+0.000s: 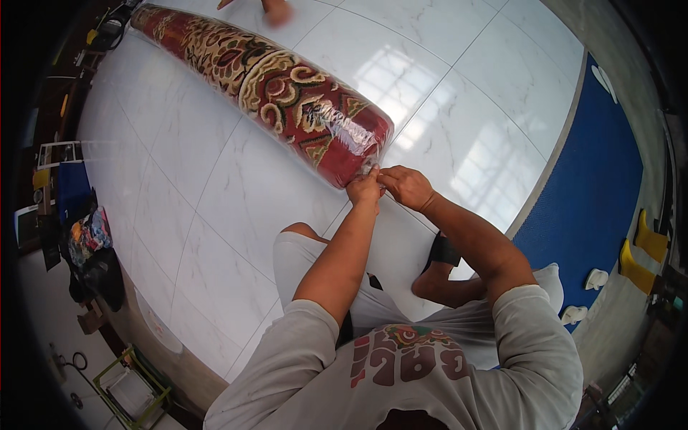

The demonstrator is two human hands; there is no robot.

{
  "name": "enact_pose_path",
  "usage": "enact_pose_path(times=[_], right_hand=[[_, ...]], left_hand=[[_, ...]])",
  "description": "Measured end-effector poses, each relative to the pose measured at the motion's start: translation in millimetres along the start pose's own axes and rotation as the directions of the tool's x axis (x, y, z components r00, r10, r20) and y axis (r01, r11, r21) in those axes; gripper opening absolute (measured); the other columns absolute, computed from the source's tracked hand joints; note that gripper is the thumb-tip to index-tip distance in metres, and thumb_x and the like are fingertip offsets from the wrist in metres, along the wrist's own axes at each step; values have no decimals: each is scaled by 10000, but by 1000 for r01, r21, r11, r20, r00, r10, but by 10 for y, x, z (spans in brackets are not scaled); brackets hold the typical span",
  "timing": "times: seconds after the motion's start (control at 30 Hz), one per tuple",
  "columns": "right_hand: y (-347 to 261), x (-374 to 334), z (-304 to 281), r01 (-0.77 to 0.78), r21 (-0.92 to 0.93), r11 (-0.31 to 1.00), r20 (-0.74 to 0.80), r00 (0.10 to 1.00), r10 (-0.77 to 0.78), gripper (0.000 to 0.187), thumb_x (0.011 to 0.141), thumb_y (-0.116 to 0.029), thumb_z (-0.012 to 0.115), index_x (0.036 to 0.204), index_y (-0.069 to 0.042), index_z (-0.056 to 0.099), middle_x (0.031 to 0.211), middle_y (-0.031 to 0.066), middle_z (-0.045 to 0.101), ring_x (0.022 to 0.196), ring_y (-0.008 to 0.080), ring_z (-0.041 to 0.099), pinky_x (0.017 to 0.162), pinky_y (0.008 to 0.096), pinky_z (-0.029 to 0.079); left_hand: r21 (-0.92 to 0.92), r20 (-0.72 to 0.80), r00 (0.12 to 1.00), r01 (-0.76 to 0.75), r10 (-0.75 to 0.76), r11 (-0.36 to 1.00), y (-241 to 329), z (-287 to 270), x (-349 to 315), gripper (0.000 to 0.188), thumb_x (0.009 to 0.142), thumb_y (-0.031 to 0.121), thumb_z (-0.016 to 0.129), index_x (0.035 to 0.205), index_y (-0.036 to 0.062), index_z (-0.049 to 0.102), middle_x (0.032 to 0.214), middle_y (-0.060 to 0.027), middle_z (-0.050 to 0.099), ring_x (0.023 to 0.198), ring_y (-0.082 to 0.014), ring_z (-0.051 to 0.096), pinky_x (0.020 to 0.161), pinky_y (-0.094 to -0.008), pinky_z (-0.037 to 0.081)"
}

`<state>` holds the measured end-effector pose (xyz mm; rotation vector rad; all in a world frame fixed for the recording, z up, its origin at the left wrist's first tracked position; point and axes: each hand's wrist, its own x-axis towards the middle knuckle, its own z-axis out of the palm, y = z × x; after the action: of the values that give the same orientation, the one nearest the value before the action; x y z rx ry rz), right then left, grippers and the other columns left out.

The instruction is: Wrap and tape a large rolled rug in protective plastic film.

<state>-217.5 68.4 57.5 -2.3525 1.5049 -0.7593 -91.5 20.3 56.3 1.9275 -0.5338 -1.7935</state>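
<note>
A long rolled carpet (pixel 287 93), red with cream, green and dark floral scrolls, lies slantwise on the tiles, wrapped in clear plastic. Its near end points toward me, and there the plastic wrap (pixel 370 159) is gathered into a bunch. My left hand (pixel 364 188) is closed around this gathered plastic at the carpet's lower end. Right beside it, my right hand (pixel 405 186) pinches the same bunch, its fingers touching those of the left. Exactly how the plastic runs between the fingers is hidden.
Glossy white tiles (pixel 215 165) surround the roll. On the right lies a blue mat (pixel 588 186) with white slippers (pixel 595 279) and yellow boots (pixel 636 269) near its edge. Another person's foot (pixel 276 11) shows at the top. Bags (pixel 93 244) and a green-framed rack (pixel 132 387) stand left.
</note>
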Motion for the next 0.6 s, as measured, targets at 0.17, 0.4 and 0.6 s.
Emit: enact_pose_path(times=[0.17, 0.4, 0.6], right_hand=[[7, 90, -146, 33, 23, 999, -74, 997, -31, 245, 790, -114, 617, 1031, -85, 649, 1075, 50, 645, 972, 239, 630, 805, 328, 540], [54, 67, 88, -299, 560, 773, 56, 944, 325, 105, 866, -109, 643, 960, -61, 649, 804, 70, 655, 729, 204, 638, 680, 321, 526], [-27, 327, 191, -633, 751, 190, 337, 615, 713, 193, 808, -85, 765, 860, -17, 591, 699, 28, 629, 625, 82, 585, 572, 271, 493]], left_hand=[[-114, -101, 995, -27, 15, 993, -57, 67, 29, 243, 886, 210, 704, 960, -11, 636, 924, -70, 653, 762, -191, 630, 576, -293, 559], [-280, 36, 994, 106, -100, 954, -169, -102, 29, 161, 922, 151, 638, 991, 7, 615, 902, -62, 622, 755, -160, 597, 676, -310, 585], [-486, -24, 1000, 1, -15, 874, -368, -31, -41, 170, 944, 61, 578, 1110, 29, 560, 925, -42, 590, 772, -141, 584, 749, -321, 569]])
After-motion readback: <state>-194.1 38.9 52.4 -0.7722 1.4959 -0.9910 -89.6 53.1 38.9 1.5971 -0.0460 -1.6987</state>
